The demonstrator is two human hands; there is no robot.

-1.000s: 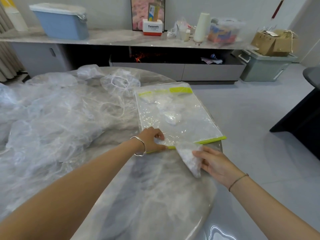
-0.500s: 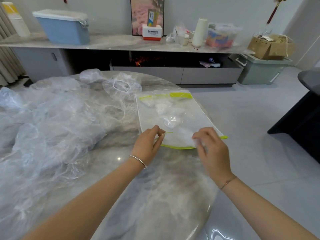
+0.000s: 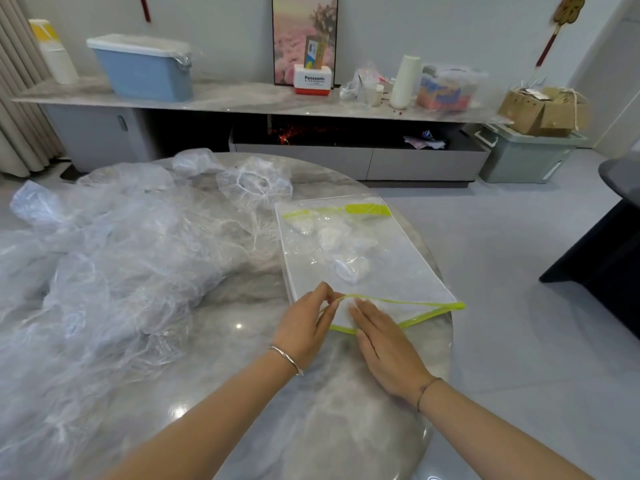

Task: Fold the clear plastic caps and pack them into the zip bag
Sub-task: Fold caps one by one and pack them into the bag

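Observation:
A clear zip bag (image 3: 398,268) with a lime-green zip edge lies flat on the round marble table (image 3: 242,393), its mouth toward me. Several folded clear caps (image 3: 349,268) show through it. My left hand (image 3: 304,327) pinches the upper green lip of the mouth and lifts it. My right hand (image 3: 384,344) lies flat with straight fingers, its fingertips reaching into the mouth; whatever is under them is hidden. A large heap of loose clear plastic caps (image 3: 104,271) covers the left half of the table.
One round cap (image 3: 256,185) with an elastic rim lies just behind the bag. The table's edge curves close to the bag's right side. Beyond it stand a long sideboard (image 3: 242,98) with a blue box (image 3: 145,71), a grey bin (image 3: 526,154) and a dark furniture piece (image 3: 602,258).
My right hand carried a folded cap from the table's edge up to the bag's mouth and now lies flat there. My left hand has lifted the upper lip open.

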